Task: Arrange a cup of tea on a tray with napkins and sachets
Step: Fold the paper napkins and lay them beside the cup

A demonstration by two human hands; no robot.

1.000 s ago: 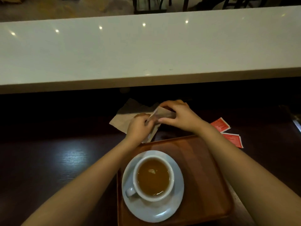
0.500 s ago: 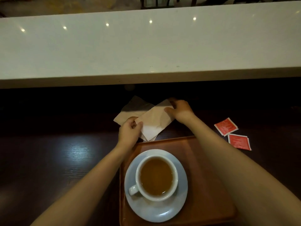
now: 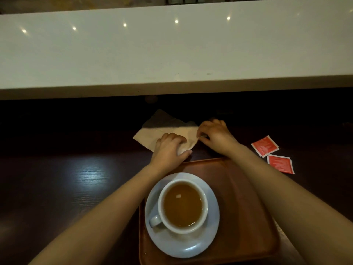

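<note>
Since half a second ago the left hand (image 3: 169, 150) has shifted onto the near end of the napkin (image 3: 166, 131), and the right hand (image 3: 215, 135) has come in to its right corner; the napkin now lies flatter on the dark table (image 3: 66, 178).

Around it: a white counter (image 3: 172, 50) runs across at 12 o'clock, its underside shadowing the napkin's far part; two red sachets (image 3: 273, 153) lie on the table at 3 o'clock of the hands, well apart from them; the brown tray (image 3: 246, 207) sits at 6 o'clock, carrying the saucer (image 3: 200, 241) and the cup of tea (image 3: 182, 205), handle toward 8 o'clock; both forearms cross above the tray's edges.

The left hand lies palm down, fingers curled over the napkin's near edge and pressing on it; the right hand's thumb and forefinger are pinched together on the napkin's right corner; the napkin lies off the tray, just beyond its far rim at 12 o'clock.
</note>
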